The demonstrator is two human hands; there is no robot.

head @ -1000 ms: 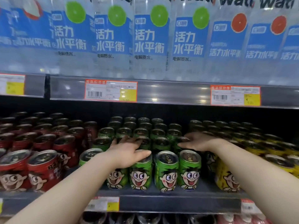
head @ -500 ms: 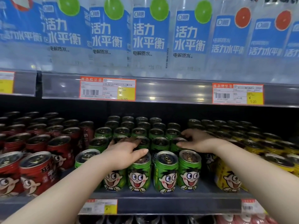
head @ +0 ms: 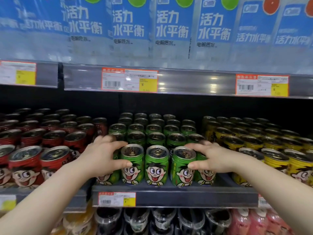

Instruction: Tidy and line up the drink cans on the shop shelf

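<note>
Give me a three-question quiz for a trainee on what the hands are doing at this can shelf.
1. True or false: the left hand hangs free, touching no can.
2. Which cans stand directly to the right of the green cans? A red; B yellow; C black.
3. Fill in: the right hand grips green cans in the ___ row.
Key: 1 false, it grips green cans at the row's left end; 2 B, the yellow cans; 3 front.
</note>
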